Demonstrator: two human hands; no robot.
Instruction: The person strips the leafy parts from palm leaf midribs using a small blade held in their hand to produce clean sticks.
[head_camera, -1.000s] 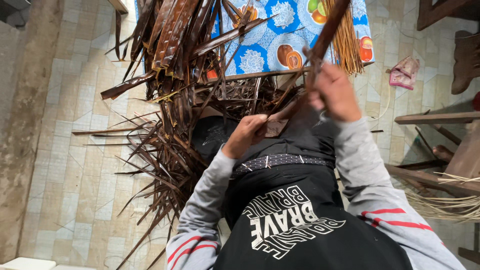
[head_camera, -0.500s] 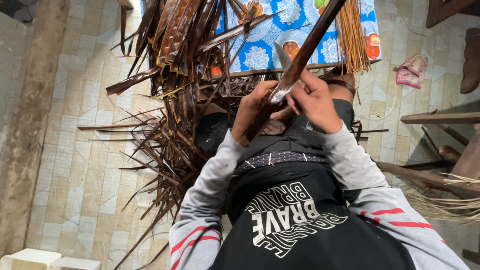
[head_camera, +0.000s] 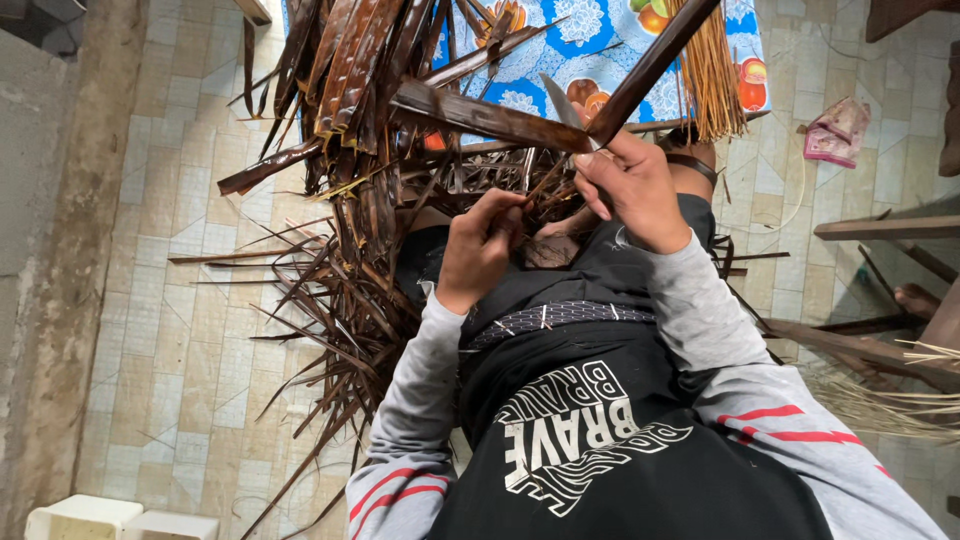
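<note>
The long brown leaf strip (head_camera: 655, 65) runs slanted, from the right hand (head_camera: 630, 185) up and away over the blue tabletop (head_camera: 600, 50). The right hand is closed around its lower end, together with a knife blade (head_camera: 560, 100) that points up beside the strip. The left hand (head_camera: 480, 245) sits lower, nearer the body, fingers curled on a thin sliver; what exactly it pinches I cannot tell. Compared with half a second ago, the left hand has let go of the strip and dropped down, and a split piece (head_camera: 480, 115) now stands out to the left of the strip.
</note>
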